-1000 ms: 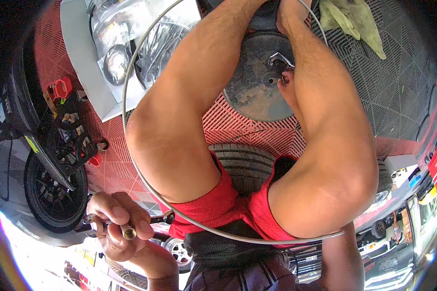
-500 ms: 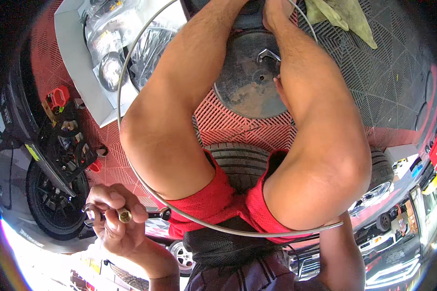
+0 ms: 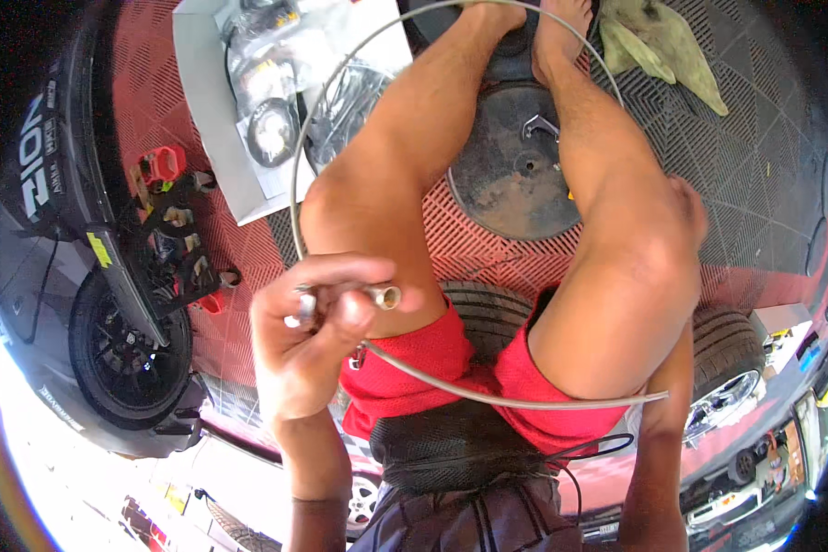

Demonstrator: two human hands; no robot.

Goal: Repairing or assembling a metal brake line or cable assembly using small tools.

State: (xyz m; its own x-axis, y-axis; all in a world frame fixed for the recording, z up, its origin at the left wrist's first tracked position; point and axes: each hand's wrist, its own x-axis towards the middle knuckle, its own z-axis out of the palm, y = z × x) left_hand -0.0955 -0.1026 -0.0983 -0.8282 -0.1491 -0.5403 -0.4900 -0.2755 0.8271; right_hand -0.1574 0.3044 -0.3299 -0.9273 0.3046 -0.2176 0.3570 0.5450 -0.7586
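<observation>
My left hand is raised beside my left thigh. Its thumb and fingers pinch a small hollow metal fitting, brass-coloured at its open end. A shiny combination wrench lies across the same hand, its other end showing below the thumb. A thin braided hose crosses my lap, its free end by my right forearm, and loops up past my left knee and over my feet. My right hand is mostly hidden behind my right knee; only some fingers show at the knee's outer side, and whether they hold anything is hidden.
A round dark disc lies between my legs with a silver hooked tool on it. On the left are a white box of bagged parts, a tool tray and a car wheel. A greenish cloth lies far right.
My left hand has moved right and up toward my left thigh with the fitting and wrench. My right hand has shifted from the shin's inner side to the knee's outer side. The view has shifted.
</observation>
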